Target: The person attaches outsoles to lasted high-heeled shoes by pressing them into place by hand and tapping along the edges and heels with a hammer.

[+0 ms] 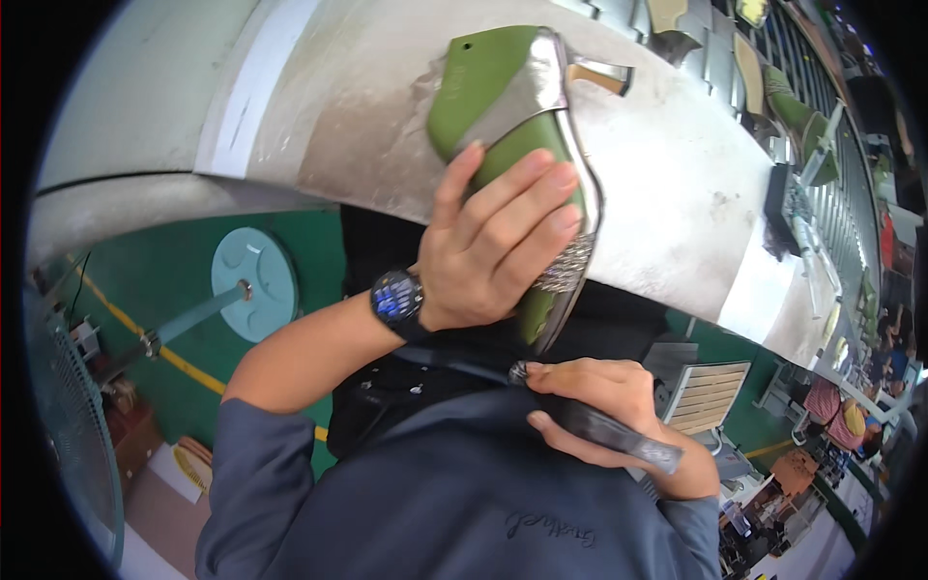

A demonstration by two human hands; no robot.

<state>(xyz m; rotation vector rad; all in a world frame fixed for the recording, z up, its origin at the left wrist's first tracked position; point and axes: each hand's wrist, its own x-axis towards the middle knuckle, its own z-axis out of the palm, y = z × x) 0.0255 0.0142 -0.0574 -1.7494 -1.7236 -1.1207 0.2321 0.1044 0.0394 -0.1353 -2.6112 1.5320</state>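
Note:
A green shoe last [483, 92] wears a silver high-heeled sandal [530, 89] with a textured band near the toe. It lies on its side along the pale worktable's edge, heel away from me and toe overhanging toward my body. My left hand [503, 232] is wrapped over its middle, fingers pressed along the sole side. Just below the toe, my right hand [599, 401] is closed around a dark-handled tool [604, 430] with a small metallic tip and a greyish end. The tip is close to the toe; whether they touch I cannot tell. The tool's kind is unclear.
The worktable [667, 193] runs across in front of me. Beyond it, a roller conveyor [822, 92] carries more green lasts [797, 111] with shoes. A dark box-like object [781, 208] sits by the table's far right edge. A pale blue disc [256, 283] stands below the table at left.

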